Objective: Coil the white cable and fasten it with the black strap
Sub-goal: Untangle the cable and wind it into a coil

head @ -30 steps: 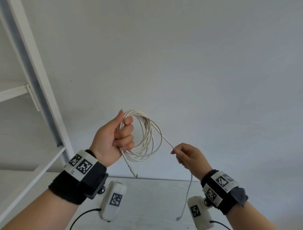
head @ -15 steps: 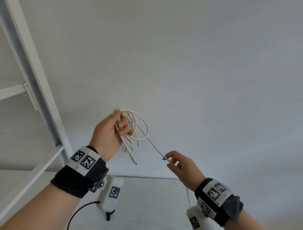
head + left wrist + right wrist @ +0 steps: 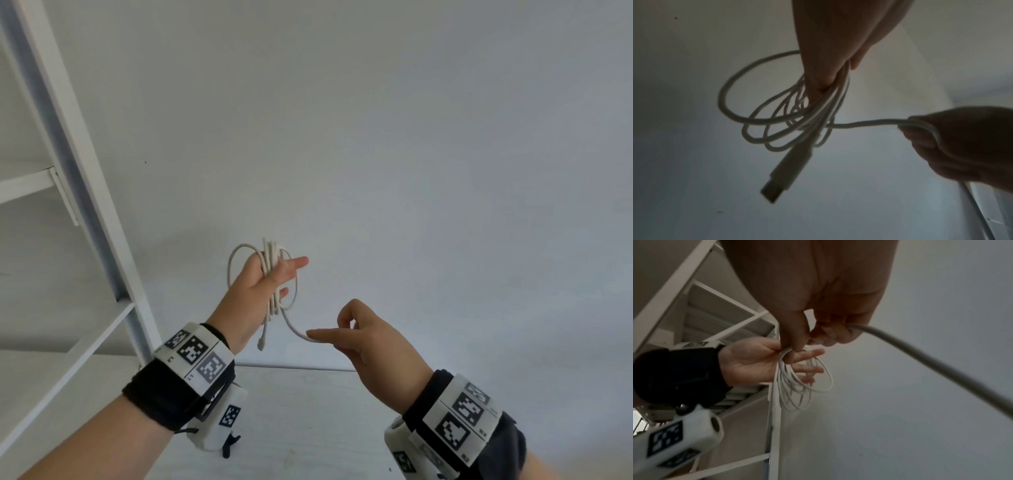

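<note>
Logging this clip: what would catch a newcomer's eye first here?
The white cable, looped in a bundle over the raised left hand at centre, its plug dangling below. Just right and lower, the right hand pinches the cable's loose run. A white shelf frame stands at left.

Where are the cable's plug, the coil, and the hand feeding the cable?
plug point(image 3: 786, 168): left wrist view, on its white body.
coil point(image 3: 272, 274): head view, on the bundled strands across the palm.
right hand point(image 3: 373, 337): head view, on its back.
</note>
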`<state>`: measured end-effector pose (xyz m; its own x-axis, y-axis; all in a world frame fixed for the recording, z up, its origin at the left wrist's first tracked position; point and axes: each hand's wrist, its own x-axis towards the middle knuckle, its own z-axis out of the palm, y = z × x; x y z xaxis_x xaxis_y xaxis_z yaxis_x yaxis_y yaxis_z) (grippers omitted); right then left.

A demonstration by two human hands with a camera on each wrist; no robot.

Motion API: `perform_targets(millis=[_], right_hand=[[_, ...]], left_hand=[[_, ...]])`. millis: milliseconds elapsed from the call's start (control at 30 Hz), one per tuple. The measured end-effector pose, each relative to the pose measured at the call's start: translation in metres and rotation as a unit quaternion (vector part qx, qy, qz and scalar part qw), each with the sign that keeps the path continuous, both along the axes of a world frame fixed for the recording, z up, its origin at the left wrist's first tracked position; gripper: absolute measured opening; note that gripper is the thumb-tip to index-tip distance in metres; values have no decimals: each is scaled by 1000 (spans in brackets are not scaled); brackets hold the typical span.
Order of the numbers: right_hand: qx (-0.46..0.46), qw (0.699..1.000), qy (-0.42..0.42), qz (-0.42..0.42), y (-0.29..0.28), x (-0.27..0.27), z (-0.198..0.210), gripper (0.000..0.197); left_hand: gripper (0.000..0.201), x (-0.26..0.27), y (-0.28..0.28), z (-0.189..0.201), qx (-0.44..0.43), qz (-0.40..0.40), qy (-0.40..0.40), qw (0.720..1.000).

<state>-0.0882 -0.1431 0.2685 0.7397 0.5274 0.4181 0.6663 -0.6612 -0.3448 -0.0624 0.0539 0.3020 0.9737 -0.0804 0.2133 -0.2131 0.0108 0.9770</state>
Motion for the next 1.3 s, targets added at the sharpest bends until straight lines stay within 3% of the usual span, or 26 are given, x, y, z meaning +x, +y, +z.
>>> perform_targets(millis=[300, 467, 533, 800, 967, 1300], right_hand=[[87, 994, -62, 27, 3, 4, 30, 20], [166, 986, -32, 4, 3, 3, 41, 14], [189, 982, -4, -24, -1, 3, 49, 25], [164, 985, 39, -39, -9, 13, 58, 31], [216, 969, 109, -43, -11, 20, 49, 27], [289, 944, 146, -56, -17, 40, 29, 14]], left_hand=[[23, -25, -18, -2, 128, -97, 52, 986], [33, -30, -20, -8, 68, -139, 65, 986], [31, -33, -23, -10, 63, -167, 67, 982], [31, -44, -31, -15, -56, -193, 132, 971], [47, -45, -30, -14, -49, -192, 144, 970], [41, -38, -23, -7, -94, -193, 138, 967]])
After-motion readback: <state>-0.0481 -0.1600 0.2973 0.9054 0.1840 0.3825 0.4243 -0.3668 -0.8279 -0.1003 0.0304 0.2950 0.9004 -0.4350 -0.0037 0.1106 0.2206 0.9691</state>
